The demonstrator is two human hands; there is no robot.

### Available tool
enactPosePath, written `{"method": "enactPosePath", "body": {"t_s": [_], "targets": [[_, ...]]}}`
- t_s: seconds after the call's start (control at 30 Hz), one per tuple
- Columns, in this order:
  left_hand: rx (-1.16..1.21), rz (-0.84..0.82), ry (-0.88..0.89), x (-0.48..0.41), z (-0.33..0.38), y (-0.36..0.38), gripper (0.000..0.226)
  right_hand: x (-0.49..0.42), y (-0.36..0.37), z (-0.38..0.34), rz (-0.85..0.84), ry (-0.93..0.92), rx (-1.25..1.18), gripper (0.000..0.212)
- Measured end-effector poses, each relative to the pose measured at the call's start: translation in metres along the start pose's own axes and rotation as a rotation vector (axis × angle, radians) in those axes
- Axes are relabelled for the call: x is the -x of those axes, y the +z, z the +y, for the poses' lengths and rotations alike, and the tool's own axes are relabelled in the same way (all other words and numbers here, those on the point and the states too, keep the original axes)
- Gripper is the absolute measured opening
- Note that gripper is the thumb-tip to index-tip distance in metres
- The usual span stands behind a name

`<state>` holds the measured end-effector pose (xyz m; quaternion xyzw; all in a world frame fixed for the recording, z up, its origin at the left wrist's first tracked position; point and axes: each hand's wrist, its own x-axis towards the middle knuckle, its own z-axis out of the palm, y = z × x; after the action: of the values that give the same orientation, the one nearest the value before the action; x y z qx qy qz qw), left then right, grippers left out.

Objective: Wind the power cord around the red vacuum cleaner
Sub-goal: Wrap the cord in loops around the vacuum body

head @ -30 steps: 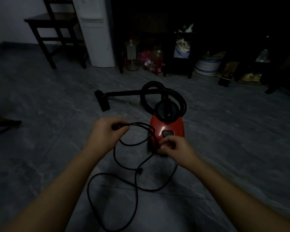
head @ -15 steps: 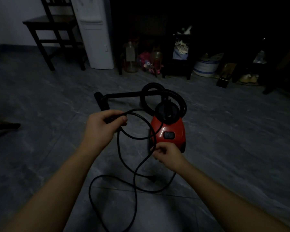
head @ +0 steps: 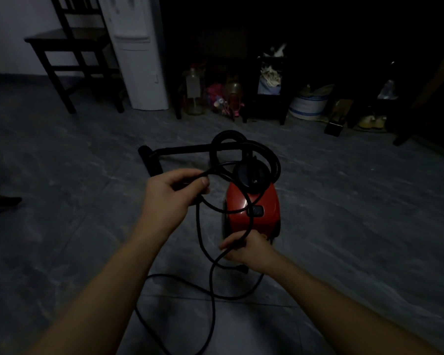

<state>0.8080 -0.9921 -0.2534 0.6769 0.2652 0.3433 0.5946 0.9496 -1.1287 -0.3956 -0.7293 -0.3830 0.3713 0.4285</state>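
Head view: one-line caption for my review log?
Both hands hold the black power cord beside the red vacuum cleaner: left hand raised, right hand low, slack looping on the floor.

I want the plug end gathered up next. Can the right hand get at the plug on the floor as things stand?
Probably yes. The plug lies on the floor just below the right hand, with nothing between them. But that hand is closed on the power cord, so it would have to let go or slide along first.

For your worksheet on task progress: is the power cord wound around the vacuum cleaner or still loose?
Loose. The power cord sprawls in loops on the floor beside the vacuum cleaner.
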Motion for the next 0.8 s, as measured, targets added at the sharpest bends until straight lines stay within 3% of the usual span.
{"method": "enactPosePath", "body": {"t_s": [0.8], "targets": [[0.088, 0.039, -0.028, -0.009, -0.009, 0.004, 0.009, 0.001, 0.005, 0.009, -0.159, 0.009, 0.059, 0.017]]}}
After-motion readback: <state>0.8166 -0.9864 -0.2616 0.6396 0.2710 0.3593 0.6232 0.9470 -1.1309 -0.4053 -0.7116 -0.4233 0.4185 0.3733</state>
